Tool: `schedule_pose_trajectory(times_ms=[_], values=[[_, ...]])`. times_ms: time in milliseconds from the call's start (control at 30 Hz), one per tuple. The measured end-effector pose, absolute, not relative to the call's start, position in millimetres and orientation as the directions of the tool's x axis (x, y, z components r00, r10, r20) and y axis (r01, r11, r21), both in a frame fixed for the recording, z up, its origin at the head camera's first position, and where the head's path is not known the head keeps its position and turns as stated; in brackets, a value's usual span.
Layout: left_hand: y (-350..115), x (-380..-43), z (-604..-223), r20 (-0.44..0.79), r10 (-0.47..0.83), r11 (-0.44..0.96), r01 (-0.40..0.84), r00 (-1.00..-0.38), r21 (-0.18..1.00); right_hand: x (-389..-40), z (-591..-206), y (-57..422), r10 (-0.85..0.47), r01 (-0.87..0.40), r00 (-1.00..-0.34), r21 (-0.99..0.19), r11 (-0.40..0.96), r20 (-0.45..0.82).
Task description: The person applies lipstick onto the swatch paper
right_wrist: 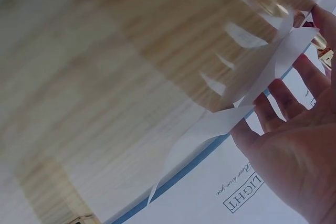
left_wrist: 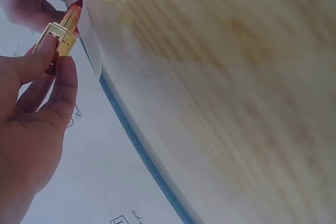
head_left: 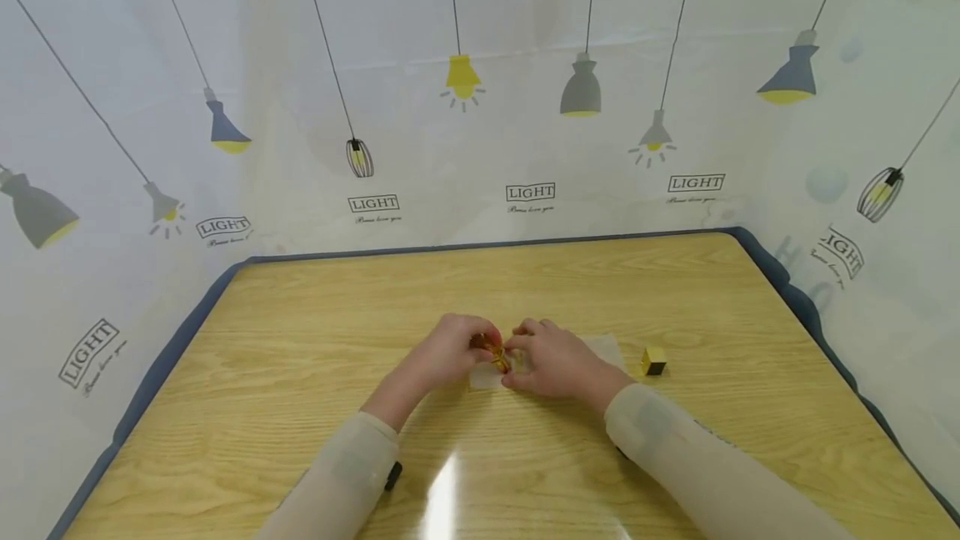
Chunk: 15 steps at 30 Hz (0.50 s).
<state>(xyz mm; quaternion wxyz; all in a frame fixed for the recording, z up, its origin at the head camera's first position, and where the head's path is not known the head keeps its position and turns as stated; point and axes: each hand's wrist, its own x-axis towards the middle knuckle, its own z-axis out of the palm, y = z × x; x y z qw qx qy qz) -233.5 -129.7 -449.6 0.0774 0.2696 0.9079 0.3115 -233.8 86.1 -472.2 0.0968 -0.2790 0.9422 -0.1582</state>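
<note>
- L hand (head_left: 450, 348) is pinching the gold lipstick (left_wrist: 66, 44), looks like right over the paper (head_left: 606, 348)
- it's prob weighing next to nothing: stiff, slick case (left_wrist: 64, 49), soft red tip (left_wrist: 79, 4) sitting in it. Imo grip the case only, tip's smearing easily
- R hand (head_left: 555, 363) is resting loosely spread, fingertips touching the paper
- farther right, gold cap (head_left: 655, 358) is sitting on the table (head_left: 300, 357); can't see inside tbh

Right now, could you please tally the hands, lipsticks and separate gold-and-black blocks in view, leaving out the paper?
Hands: 2, the left hand and the right hand
Lipsticks: 1, a gold lipstick pinched in the left hand
Gold-and-black blocks: 1, the block on the table
Total: 4
</note>
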Motion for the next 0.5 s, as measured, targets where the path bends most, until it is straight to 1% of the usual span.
schedule_pose_trajectory(times_ms=[100,300,500], values=[[-128.8,-235.4,-448.5,0.021,0.550,0.680,0.463,-0.835,0.569,-233.0,-471.0,86.6,-0.555,-0.493,-0.826,-0.353,0.795,-0.097],[-130.3,-238.9,-443.6,-0.003,0.546,0.728,0.472,-0.838,0.498,-231.6,-468.9,87.2,-0.552,-0.486,-0.826,-0.357,0.798,-0.110],[-138.1,-243.4,-437.3,0.014,0.549,0.749,0.499,-0.836,0.436,-231.7,-468.1,87.0,-0.551,-0.484,-0.827,-0.356,0.799,-0.111]])
